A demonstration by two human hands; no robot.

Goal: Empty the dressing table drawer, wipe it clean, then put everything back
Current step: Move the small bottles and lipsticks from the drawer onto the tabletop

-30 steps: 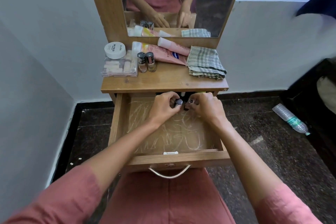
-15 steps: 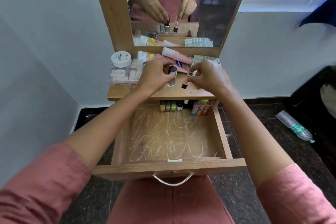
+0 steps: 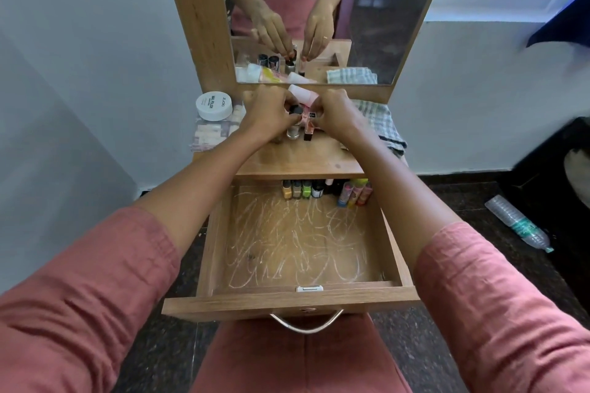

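Observation:
The wooden drawer (image 3: 287, 301) stands pulled out, its floor scribbled with white marks. Several small bottles (image 3: 301, 190) and coloured tubes (image 3: 354, 193) line its back edge under the tabletop. Over the dressing table top (image 3: 297, 159), my left hand (image 3: 268, 113) grips a black-capped clear bottle (image 3: 293, 129) by its cap, its base at the wood. My right hand (image 3: 340, 112) pinches a slim pink bottle (image 3: 309, 131) beside it, also low on the top.
On the top sit a white round jar (image 3: 214, 105), a clear box of pads (image 3: 212, 132), pink tubes (image 3: 301, 94) and a folded checked cloth (image 3: 381, 123). The mirror (image 3: 367, 9) rises behind. A plastic bottle (image 3: 517, 223) lies on the dark floor at right.
Both hands lifted a bottle each out of the drawer's back and carried them up onto the tabletop, lowering them near the pink tubes.

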